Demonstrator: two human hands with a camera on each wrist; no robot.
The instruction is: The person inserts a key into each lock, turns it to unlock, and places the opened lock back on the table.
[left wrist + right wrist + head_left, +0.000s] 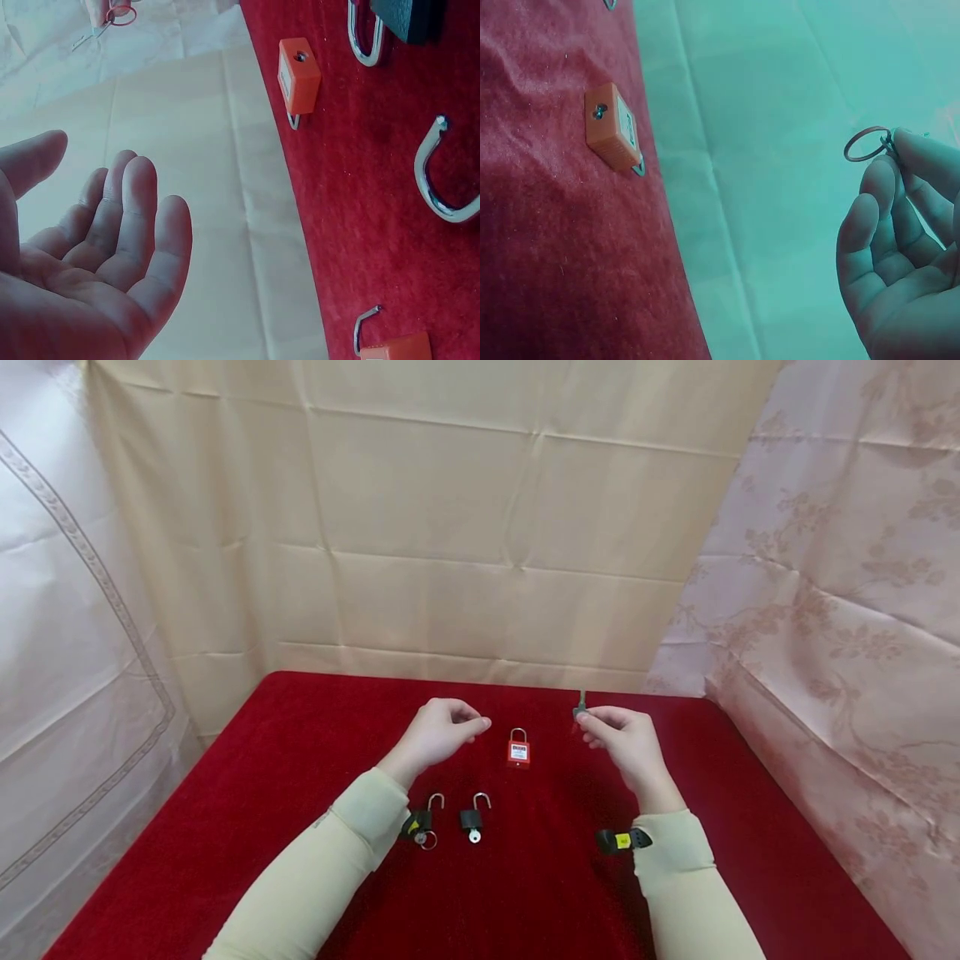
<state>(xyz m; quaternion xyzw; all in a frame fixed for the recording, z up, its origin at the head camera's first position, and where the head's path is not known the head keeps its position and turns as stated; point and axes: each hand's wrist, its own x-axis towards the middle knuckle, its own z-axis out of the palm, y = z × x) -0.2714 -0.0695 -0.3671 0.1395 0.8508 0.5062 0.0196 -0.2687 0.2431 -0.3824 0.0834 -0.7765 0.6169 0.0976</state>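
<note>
My right hand (618,739) pinches a key (582,697) between thumb and fingers, its blade pointing up and away. A ring (866,146) dangles from the key in the right wrist view, and the fingers hide part of the key. Between the hands lies a red padlock (518,753) with a white label; its bare keyhole shows in both wrist views. My left hand (444,731) hovers left of that padlock, fingers loosely bent around nothing, as its palm (82,292) shows.
Two black padlocks (471,819) with raised, open shackles lie nearer me, keys in them; my left wrist partly covers one (423,821). Another orange-red padlock (397,346) with an open shackle shows in the left wrist view. Red cloth (547,893) covers the table; curtains (450,510) hang behind.
</note>
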